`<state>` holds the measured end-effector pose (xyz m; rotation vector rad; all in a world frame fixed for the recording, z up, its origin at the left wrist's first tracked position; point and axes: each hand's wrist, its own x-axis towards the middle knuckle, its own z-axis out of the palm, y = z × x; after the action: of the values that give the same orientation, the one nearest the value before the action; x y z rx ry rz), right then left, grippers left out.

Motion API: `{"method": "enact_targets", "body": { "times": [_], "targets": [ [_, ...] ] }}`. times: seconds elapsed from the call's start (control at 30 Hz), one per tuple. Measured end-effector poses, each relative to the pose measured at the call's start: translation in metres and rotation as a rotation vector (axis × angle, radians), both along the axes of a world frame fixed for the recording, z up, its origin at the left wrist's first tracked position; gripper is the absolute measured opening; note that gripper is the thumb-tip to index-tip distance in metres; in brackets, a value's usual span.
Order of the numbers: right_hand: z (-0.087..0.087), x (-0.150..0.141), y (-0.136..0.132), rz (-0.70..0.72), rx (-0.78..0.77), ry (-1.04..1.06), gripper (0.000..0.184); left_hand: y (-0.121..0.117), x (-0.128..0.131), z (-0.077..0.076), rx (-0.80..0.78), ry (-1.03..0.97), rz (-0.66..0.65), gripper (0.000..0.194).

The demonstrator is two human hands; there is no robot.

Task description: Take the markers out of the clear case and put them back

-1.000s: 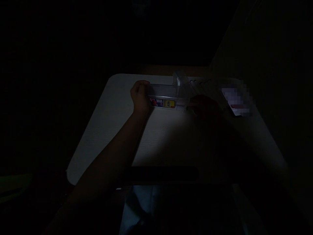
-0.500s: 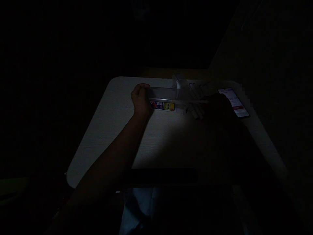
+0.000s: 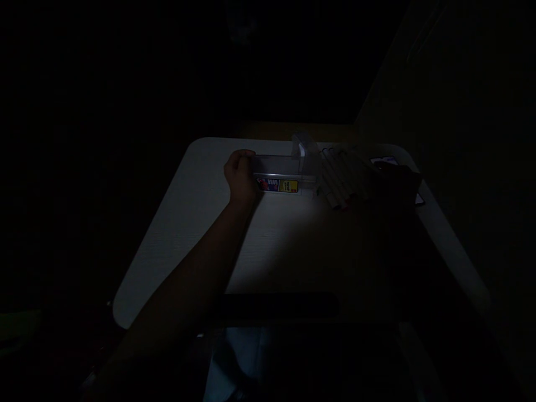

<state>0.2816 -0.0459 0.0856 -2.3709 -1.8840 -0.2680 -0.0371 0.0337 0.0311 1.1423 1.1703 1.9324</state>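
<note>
The scene is very dark. My left hand (image 3: 240,176) is curled round the left end of a clear plastic case (image 3: 281,169) with a red, blue and yellow label on its front, which lies on the far part of a white table (image 3: 192,223). Several white markers (image 3: 337,187) lie in a row just right of the case. My right hand (image 3: 391,181) is a dark shape past the markers, over a phone; its fingers do not show.
A phone (image 3: 387,162) lies at the table's far right corner, mostly covered by my right hand. A dark strip (image 3: 278,304) runs along the table's near edge. Everything around the table is black.
My right hand has moved right, from beside the case to over the phone, uncovering the markers. My left hand has stayed on the case's end.
</note>
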Motion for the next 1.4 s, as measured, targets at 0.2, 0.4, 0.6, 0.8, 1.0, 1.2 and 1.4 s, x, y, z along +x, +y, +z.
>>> {"method": "enact_targets", "body": {
  "times": [0.2, 0.4, 0.6, 0.8, 1.0, 1.2, 1.4],
  "targets": [
    [-0.001, -0.024, -0.010, 0.058, -0.017, 0.035, 0.055, 0.000, 0.000, -0.001, 0.015, 0.005, -0.015, 0.048],
    [-0.020, -0.022, -0.004, 0.042, 0.021, -0.011, 0.057, 0.003, 0.000, -0.002, -0.015, 0.017, -0.024, 0.050],
    [-0.028, -0.019, 0.000, 0.036, 0.058, -0.039, 0.056, 0.004, 0.000, -0.003, -0.022, -0.001, -0.022, 0.048],
    [-0.030, -0.019, 0.002, 0.006, 0.051, 0.041, 0.048, 0.005, -0.001, -0.005, 0.033, 0.029, -0.005, 0.046],
    [-0.029, -0.016, 0.006, 0.061, 0.098, 0.064, 0.049, 0.008, -0.002, -0.008, 0.024, 0.030, 0.012, 0.043],
    [-0.006, -0.048, -0.010, 0.411, 0.030, 0.125, 0.050, 0.005, -0.002, -0.004, -0.001, 0.036, -0.009, 0.046],
    [-0.012, -0.080, -0.024, 0.622, 0.004, 0.089, 0.049, 0.005, 0.001, -0.003, 0.004, 0.013, 0.011, 0.041]
  ]
}}
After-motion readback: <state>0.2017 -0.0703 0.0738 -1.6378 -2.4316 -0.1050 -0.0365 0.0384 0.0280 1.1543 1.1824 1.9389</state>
